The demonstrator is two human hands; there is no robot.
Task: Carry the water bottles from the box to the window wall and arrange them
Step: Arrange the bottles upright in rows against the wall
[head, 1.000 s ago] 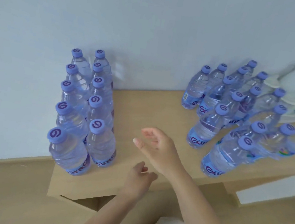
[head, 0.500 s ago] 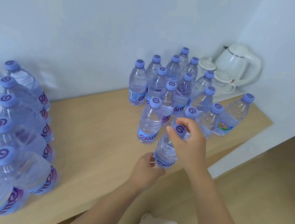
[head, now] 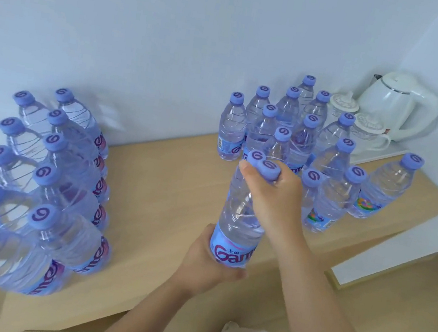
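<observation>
Water bottle (head: 239,216), frame centre: right hand (head: 272,198) grips its neck, left hand (head: 207,262) cups its base. Step: arranging. Next: set upright beside left cluster (head: 48,192), probably.

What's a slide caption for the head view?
Both hands, left hand at base, right hand at neck, hold one water bottle between two bottle clusters.

A person holds one water bottle (head: 242,211) over the wooden shelf (head: 170,187): the right hand (head: 272,196) grips its neck below the cap, the left hand (head: 206,265) grips its base. Two bottle groups stand against the white wall (head: 174,33), a left group (head: 49,187) and a right group (head: 300,138). A white kettle (head: 398,106) stands just beside the right group.
</observation>
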